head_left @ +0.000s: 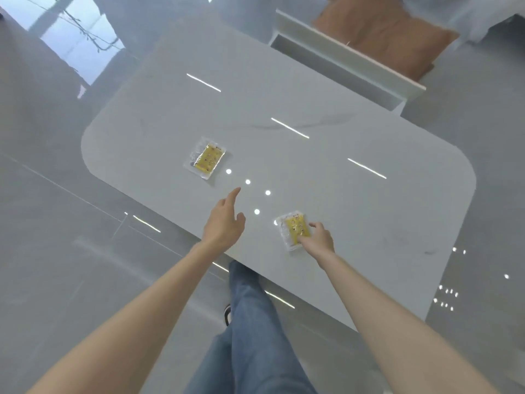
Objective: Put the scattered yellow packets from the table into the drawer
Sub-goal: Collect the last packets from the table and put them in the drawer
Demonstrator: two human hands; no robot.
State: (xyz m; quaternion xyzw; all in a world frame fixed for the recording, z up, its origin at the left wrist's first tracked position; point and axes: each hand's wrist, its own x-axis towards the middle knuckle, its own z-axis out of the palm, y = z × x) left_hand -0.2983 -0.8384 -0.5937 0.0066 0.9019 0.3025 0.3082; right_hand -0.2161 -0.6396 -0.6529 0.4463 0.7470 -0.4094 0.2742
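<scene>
gathering step — my right hand [319, 240] pinches the near yellow packet [293, 229] at lower centre, my left hand [224, 223], fingers loose, reaches toward the far yellow packet [207, 159] centre left — next i'd grip it.

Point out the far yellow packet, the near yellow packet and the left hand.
far yellow packet [208, 157]: head view, its yellow middle.
near yellow packet [294, 229]: head view, yellow face beside the fingers.
left hand [224, 223]: head view, back of hand.

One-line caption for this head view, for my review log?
Right hand grips the near packet on the table; open left hand reaches toward the far packet.
</scene>
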